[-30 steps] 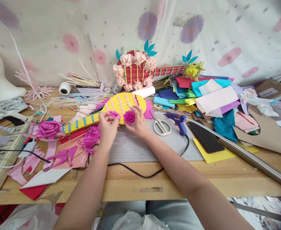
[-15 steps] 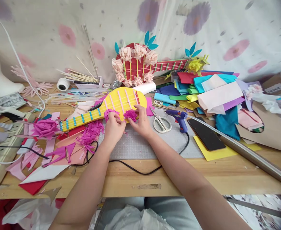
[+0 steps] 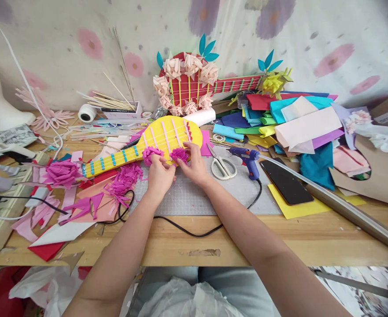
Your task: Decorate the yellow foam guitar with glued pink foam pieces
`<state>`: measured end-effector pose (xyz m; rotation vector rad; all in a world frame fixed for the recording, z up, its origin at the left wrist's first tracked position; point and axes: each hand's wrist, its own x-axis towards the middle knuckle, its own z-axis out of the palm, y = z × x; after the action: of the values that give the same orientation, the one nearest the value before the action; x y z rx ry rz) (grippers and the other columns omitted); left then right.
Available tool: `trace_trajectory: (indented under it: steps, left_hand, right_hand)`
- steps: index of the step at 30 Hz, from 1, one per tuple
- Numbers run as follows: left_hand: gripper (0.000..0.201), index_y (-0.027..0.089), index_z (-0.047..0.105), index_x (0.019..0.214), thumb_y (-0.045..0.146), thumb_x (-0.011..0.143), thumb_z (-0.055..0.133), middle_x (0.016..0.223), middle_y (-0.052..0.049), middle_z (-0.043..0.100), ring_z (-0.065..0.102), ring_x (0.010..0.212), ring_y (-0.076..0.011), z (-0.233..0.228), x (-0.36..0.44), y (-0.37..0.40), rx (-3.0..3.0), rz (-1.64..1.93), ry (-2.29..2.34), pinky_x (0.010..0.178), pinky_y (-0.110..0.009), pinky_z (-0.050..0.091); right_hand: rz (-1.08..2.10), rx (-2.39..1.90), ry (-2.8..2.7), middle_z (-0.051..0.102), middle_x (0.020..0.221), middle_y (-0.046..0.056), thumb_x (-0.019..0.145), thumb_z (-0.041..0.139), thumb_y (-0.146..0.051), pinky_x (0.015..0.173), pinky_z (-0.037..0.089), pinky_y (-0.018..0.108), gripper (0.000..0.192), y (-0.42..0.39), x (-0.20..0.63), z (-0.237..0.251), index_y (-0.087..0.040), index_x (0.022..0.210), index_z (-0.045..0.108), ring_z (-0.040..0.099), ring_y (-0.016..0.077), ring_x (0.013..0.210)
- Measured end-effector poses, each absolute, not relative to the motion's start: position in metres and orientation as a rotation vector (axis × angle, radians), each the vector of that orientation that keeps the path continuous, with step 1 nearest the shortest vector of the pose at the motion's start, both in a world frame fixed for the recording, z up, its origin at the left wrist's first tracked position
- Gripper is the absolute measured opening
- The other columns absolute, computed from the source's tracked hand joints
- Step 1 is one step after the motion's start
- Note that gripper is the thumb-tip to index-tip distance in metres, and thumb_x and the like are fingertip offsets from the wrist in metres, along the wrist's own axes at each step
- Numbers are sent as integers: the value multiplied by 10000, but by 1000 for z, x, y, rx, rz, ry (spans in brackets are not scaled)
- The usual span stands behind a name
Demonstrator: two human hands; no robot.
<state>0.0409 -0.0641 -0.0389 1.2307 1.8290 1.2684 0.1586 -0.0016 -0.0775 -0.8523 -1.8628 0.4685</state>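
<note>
A yellow toy guitar (image 3: 169, 130), with pink strips on its body and blue strips along its neck, lies tilted on the grey cutting mat. Two magenta paper flowers sit along its near edge, a left flower (image 3: 152, 154) and a right flower (image 3: 179, 155). My left hand (image 3: 160, 175) is beside the left flower, fingers pinched together at the guitar's near edge; what they grip is hidden. My right hand (image 3: 195, 165) closes around the right flower, thumb at its near side and fingers at its far right side.
Scissors (image 3: 223, 166), a blue glue gun (image 3: 247, 159) and a phone (image 3: 285, 182) lie right of the guitar. Magenta paper scraps (image 3: 123, 181) and a large paper rose (image 3: 62, 172) are at left. A red guitar (image 3: 189, 90) with pale roses stands behind. A black cord (image 3: 183, 232) crosses the front.
The whole view has shifted slightly. My left hand has edged a little to the right along the guitar's near edge; my right hand stays at the right flower.
</note>
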Motion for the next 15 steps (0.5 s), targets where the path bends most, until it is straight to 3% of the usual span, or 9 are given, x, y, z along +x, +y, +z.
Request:
trace_trajectory:
  steps: [15]
  left_hand:
    - [308, 226, 314, 809, 149, 652, 567, 615, 80, 461, 604, 423, -161, -53, 49, -58, 1041, 1421, 1742, 386, -266, 489]
  right_hand:
    - [428, -876, -1881, 487, 1149, 127, 758, 562, -208, 941, 451, 410, 436, -2, 158, -75, -199, 1162, 400, 468, 226, 1113]
